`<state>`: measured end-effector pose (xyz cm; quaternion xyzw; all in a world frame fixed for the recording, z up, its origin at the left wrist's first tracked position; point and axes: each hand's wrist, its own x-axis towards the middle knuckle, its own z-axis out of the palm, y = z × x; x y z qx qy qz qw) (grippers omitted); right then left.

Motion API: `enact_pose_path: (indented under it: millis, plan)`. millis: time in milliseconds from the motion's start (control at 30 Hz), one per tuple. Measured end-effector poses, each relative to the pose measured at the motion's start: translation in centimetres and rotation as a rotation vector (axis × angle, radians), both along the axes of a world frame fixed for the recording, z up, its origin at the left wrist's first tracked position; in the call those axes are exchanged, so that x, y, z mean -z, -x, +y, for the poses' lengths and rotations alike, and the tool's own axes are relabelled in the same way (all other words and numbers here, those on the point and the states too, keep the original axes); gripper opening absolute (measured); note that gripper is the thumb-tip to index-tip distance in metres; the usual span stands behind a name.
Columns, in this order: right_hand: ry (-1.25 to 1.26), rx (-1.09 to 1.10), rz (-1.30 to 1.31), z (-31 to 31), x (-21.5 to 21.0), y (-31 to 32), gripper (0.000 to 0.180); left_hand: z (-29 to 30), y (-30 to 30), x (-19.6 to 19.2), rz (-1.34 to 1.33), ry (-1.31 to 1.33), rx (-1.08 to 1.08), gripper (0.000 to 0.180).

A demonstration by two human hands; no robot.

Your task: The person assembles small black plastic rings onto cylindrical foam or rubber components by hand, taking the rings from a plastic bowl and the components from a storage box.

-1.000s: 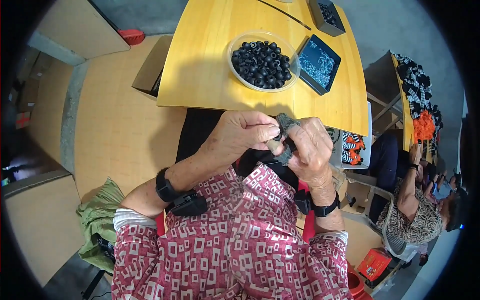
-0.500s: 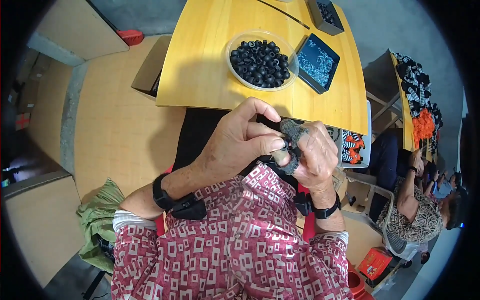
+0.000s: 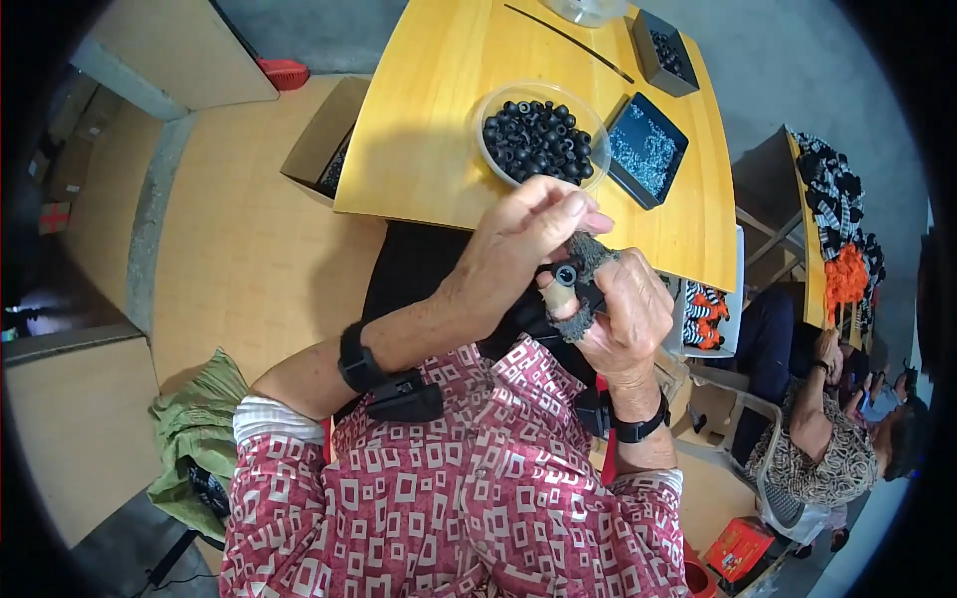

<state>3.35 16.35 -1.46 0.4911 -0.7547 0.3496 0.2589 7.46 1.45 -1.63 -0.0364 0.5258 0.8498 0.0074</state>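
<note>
My right hand [image 3: 628,309] is closed around a dark grey fuzzy fabric piece [image 3: 590,254]. A black ring-shaped part [image 3: 566,274] with a hollow centre sits against the fabric, beside a fingertip wrapped in a tan band [image 3: 560,296]. My left hand [image 3: 513,239] is just above the fabric, near the close rim of a clear round bowl [image 3: 478,135]. Its thumb and fingertips are pressed together; whatever may be between them is hidden. Many hollow black beads [image 3: 538,140] fill the bowl.
Right of the bowl lies a black tray [image 3: 646,149] of small pale bits. A dark box [image 3: 665,55] and a thin dark strip [image 3: 568,42] are farther back. Striped and orange items fill a white box [image 3: 706,314] at the right. Another person [image 3: 822,429] sits beyond it.
My left fingertips have left the black ring-shaped part and moved up toward the bowl, baring its open end. The right hand keeps hold of the fabric. The whole view has shifted slightly.
</note>
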Motion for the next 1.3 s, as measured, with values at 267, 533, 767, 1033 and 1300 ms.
enact_pose_path:
  millis: [267, 533, 767, 1033, 1300]
  plan:
    - [-0.013, 0.029, -0.008, -0.4, 1.1, 0.3, 0.033, 1.3, 1.2, -0.4, -0.015, -0.26, 0.195, 0.058]
    - [-0.011, -0.038, -0.019, -1.2, 1.0, 0.4, 0.033, 0.9, 0.6, -0.8, -0.035, -0.287, 0.174, 0.059]
    - [-0.016, -0.086, -0.011, -1.3, 1.2, 0.5, 0.031, 1.4, 0.5, -0.4, -0.066, -0.334, 0.134, 0.055]
    - [0.037, -0.004, 0.004, -1.2, 0.2, 0.8, 0.03, 0.2, 0.5, -1.1, -0.047, -0.267, 0.158, 0.048]
    - [-0.062, -0.095, 0.023, -0.4, 1.2, 2.1, 0.022, -1.6, -2.0, 1.9, -0.135, -0.094, -0.017, 0.024]
